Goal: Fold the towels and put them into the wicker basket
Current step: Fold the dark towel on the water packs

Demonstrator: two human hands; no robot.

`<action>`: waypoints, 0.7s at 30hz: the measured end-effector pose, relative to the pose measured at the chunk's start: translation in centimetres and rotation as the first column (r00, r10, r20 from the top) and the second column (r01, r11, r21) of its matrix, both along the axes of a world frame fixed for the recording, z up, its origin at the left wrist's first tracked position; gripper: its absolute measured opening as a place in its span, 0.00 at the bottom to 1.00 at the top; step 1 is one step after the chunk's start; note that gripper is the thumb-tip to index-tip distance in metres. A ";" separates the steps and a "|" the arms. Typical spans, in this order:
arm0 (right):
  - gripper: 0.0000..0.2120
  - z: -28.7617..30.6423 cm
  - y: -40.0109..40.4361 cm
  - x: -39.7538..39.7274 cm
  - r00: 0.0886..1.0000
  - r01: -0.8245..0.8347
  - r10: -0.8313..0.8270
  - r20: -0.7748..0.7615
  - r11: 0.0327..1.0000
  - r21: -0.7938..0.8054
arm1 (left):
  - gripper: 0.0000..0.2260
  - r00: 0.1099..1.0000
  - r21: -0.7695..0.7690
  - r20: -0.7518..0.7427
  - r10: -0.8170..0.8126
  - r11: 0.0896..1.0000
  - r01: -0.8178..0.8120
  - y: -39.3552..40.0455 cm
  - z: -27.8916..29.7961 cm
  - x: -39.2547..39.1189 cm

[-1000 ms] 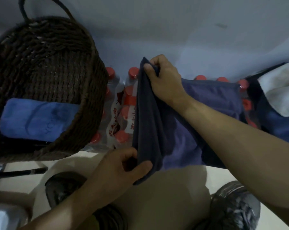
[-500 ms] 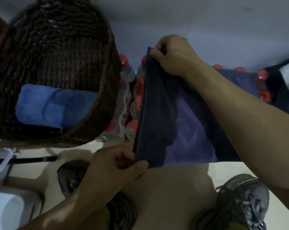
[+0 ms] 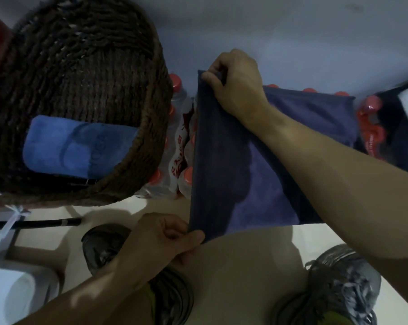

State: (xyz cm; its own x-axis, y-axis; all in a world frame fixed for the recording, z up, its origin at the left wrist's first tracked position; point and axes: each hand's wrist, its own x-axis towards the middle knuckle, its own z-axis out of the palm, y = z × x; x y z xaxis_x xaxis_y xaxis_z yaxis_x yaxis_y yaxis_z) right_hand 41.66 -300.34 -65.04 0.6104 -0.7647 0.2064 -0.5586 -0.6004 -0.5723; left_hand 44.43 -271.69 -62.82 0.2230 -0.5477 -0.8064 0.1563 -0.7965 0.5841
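Dark navy-purple terry towel [image 3: 224, 165] lay at centre of frame, spread over packs of clear plastic water bottles with red caps [image 3: 178, 146]; its left edge was lifted into a fold running from upper centre down to lower centre. Right hand [image 3: 239, 84], upper centre, pinched the far corner of that fold, fingers [image 3: 208, 77] curled over the cloth edge. Left hand [image 3: 162, 238], lower centre, pinched the near corner between thumb and curled fingers. Towel's right portion stayed flat on the bottles under the right forearm.

Dark brown woven wicker basket [image 3: 149, 146] sat in the upper left, just beside the bottles. Inside it, a folded bright blue towel [image 3: 74, 146] lay against the near wall.

More red-capped bottles [image 3: 371, 123] showed at far right, beside dark cloth. Grey lace-up shoes [image 3: 343, 285] stood on the pale floor at the bottom. A thin black rod [image 3: 45, 223] lay at lower left.
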 end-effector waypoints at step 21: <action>0.05 4.7 7.3 -24.5 0.924 0.334 -0.344 0.165 0.939 0.084 | 0.10 0.333 -0.275 0.941 -0.066 0.426 0.862 -23.5 4.6 -7.6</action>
State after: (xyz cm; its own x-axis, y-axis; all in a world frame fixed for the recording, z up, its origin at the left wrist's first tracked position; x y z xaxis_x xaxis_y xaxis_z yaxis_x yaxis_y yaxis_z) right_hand 17.16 -293.04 -60.31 0.2707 -0.9326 0.2388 -0.6120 -0.3582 -0.7051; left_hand 36.82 -295.20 -58.25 -0.0897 -0.9757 0.2001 -0.8576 0.1778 0.4825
